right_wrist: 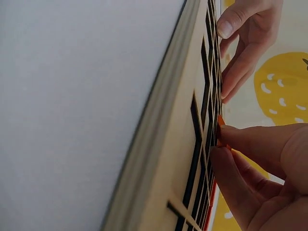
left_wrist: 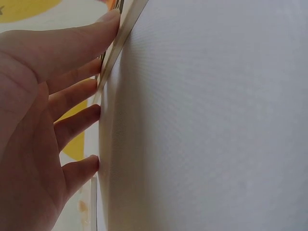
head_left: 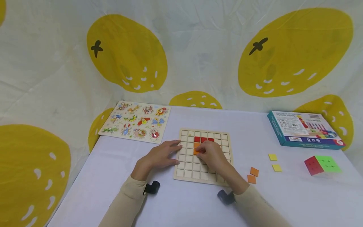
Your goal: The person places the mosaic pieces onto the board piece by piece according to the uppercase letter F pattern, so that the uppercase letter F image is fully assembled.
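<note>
A wooden grid board (head_left: 185, 172) (right_wrist: 179, 144) lies on the white table, with red tiles (head_left: 204, 139) in its upper rows. My right hand (head_left: 211, 154) (right_wrist: 250, 163) is over the board's middle and pinches an orange tile (head_left: 196, 150) (right_wrist: 220, 126) against a cell. My left hand (head_left: 161, 155) (left_wrist: 53, 110) rests flat at the board's left edge (left_wrist: 122, 33), fingers straight, thumb touching the edge.
Two orange tiles (head_left: 253, 175) and two yellow tiles (head_left: 274, 162) lie loose right of the board. An insect peg puzzle (head_left: 136, 121) sits at the back left, a game box (head_left: 304, 129) at the back right, a cube puzzle (head_left: 322, 164) near the right edge.
</note>
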{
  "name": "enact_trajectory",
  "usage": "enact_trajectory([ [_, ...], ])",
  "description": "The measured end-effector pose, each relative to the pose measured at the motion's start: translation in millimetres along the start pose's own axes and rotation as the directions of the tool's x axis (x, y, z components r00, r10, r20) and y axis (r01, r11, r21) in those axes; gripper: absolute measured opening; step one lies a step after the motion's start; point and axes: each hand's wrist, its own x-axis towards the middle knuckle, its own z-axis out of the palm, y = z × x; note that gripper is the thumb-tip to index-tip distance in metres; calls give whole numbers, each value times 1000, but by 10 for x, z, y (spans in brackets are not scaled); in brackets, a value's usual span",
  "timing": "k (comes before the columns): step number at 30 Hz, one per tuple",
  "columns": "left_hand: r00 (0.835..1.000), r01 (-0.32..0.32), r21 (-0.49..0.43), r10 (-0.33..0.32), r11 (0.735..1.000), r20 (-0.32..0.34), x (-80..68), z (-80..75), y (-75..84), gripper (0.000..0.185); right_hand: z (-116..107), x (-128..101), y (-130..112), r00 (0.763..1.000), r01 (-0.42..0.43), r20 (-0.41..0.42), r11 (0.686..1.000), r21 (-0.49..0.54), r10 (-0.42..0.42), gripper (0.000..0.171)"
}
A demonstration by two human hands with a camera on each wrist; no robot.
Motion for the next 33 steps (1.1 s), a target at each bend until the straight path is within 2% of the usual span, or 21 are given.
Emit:
enact_trajectory([
  [11,1000,-11,-10,11,1000,-8,-5,3,-7,65,14,9,-69,1000,-6,-4,996,-88,6,12],
  [33,1000,-12,-7,11,1000,-18,-17,24,-18,65,17,-30,-43,1000,-6,-18,996,-86,5,13],
])
